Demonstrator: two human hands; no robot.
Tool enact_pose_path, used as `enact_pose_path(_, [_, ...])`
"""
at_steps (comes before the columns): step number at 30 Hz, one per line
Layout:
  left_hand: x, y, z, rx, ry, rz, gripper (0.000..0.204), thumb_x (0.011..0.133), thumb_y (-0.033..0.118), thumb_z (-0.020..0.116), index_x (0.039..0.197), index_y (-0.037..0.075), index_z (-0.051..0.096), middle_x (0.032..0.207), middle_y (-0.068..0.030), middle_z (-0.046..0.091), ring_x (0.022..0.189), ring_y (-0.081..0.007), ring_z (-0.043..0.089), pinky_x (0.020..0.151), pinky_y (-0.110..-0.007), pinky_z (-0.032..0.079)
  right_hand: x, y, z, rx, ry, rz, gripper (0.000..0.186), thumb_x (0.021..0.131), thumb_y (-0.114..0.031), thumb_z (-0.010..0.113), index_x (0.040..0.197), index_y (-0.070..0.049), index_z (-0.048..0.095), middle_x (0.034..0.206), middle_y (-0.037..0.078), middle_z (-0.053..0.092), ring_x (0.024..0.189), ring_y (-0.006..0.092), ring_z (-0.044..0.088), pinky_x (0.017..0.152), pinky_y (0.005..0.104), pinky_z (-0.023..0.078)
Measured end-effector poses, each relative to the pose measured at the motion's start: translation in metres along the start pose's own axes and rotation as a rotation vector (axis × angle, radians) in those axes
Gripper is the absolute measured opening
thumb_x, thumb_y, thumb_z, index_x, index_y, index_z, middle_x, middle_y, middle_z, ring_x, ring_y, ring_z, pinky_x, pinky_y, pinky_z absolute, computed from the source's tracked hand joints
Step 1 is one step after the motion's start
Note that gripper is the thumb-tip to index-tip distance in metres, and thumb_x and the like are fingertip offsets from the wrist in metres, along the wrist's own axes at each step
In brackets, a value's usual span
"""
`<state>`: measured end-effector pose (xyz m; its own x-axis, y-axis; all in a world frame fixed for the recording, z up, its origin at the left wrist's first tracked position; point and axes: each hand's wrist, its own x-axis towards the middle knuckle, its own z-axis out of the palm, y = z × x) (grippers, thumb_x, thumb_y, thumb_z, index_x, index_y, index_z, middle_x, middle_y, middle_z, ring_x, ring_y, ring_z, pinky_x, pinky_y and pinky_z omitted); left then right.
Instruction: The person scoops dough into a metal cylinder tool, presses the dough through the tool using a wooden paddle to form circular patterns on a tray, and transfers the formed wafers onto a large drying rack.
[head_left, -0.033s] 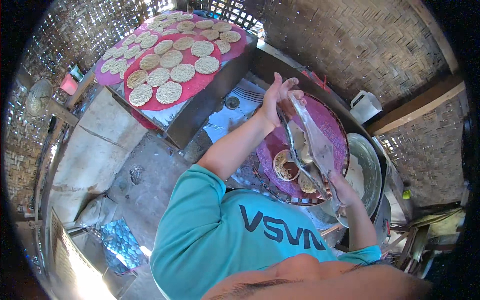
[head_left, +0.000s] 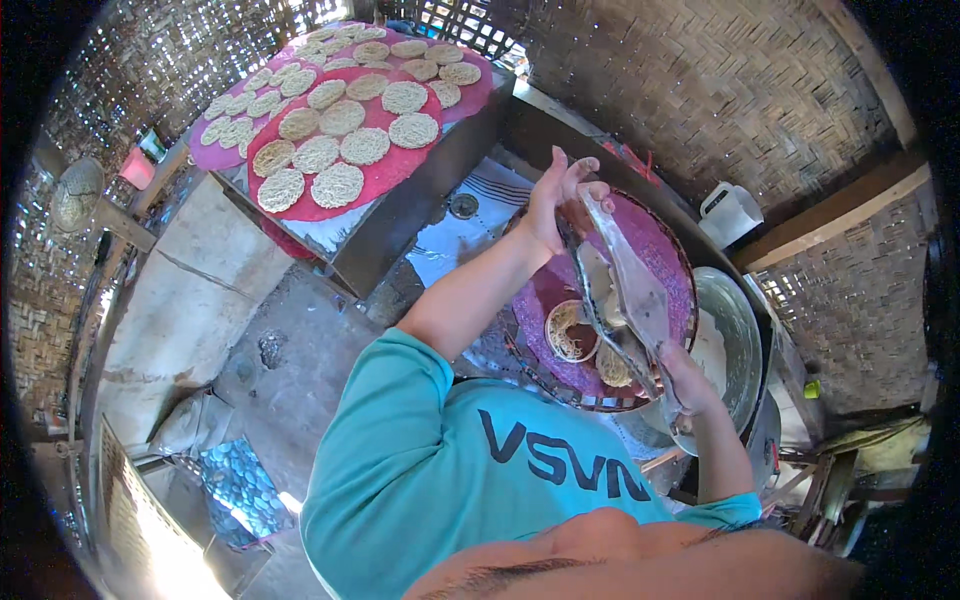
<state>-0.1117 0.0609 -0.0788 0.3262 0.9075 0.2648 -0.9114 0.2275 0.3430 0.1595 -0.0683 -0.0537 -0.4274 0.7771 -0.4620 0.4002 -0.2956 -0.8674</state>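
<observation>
Item: thin translucent sheet [head_left: 628,290], stretched at a slant between two hands above a round magenta-lined tray [head_left: 672,262]. Left hand [head_left: 560,200] pinches the upper end, fingers closed on it; right hand [head_left: 688,385] clasps the lower end, grip closed on the sheet. Step in hand, by judgement: the sheet is being lifted or turned over the tray, which already carries a round noodle-like disc [head_left: 571,332] and a second disc [head_left: 612,368], partly covered. The next move likely calls for an even pull from both ends so the thin film neither tears nor folds. Further back, red trays [head_left: 385,175] on the bench [head_left: 400,225] bear many like discs. Unclear: the sheet's material, the metal basin [head_left: 735,330] contents, the right fingertips.
</observation>
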Motion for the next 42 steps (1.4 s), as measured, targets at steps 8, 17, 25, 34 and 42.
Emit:
enact_pose_path(8, [-0.01,-0.031,-0.002,-0.111,0.093,-0.076,0.048,0.077,0.063,0.046,0.091,0.017,0.048,0.065,0.0003,0.05,0.067,-0.0195,0.054,0.05,-0.032,0.042,-0.03,-0.018,0.008,0.077,0.018,0.055,0.06,0.08,-0.048,0.052,0.115,0.0,0.045,0.084,0.009,0.057,0.064,0.0153,0.056,0.052,0.0271,0.047])
enact_pose_path(17, [-0.033,-0.003,-0.011,0.005,0.229,-0.057,0.052,0.076,0.064,0.045,0.091,0.014,0.047,0.058,-0.0033,0.047,0.061,-0.023,0.053,0.052,-0.036,0.044,-0.016,-0.011,0.04,0.195,-0.024,0.016,0.055,0.081,-0.045,0.054,0.111,0.0,0.046,0.078,0.008,0.055,0.052,0.0144,0.053,0.044,0.0262,0.044])
enact_pose_path(25, [-0.023,-0.014,-0.009,-0.103,0.22,-0.056,0.05,0.077,0.063,0.045,0.087,0.014,0.048,0.054,-0.0021,0.046,0.055,-0.0228,0.052,0.05,-0.035,0.043,-0.016,-0.006,0.031,0.042,0.121,-0.03,0.043,0.083,-0.036,0.053,0.106,0.0,0.047,0.077,0.008,0.056,0.053,0.0144,0.053,0.046,0.0261,0.044])
enact_pose_path(34, [-0.036,0.0,0.028,-0.124,0.211,-0.108,0.071,0.074,0.073,0.034,0.104,0.011,0.05,0.082,-0.0076,0.059,0.081,-0.0275,0.059,0.077,-0.04,0.046,-0.038,-0.037,0.031,0.262,0.067,-0.08,0.06,0.08,-0.045,0.055,0.118,-0.001,0.039,0.083,0.01,0.056,0.06,0.0158,0.056,0.051,0.0277,0.047])
enact_pose_path(42, [-0.072,-0.02,-0.017,1.609,-0.024,0.083,0.046,0.075,0.019,0.063,0.118,0.008,0.048,0.107,-0.0087,0.054,0.103,-0.024,0.05,0.093,-0.035,0.037,0.034,-0.039,0.041,0.121,0.049,-0.34,0.052,0.08,-0.043,0.056,0.113,-0.003,0.052,0.093,0.008,0.06,0.087,0.0191,0.056,0.076,0.0348,0.044])
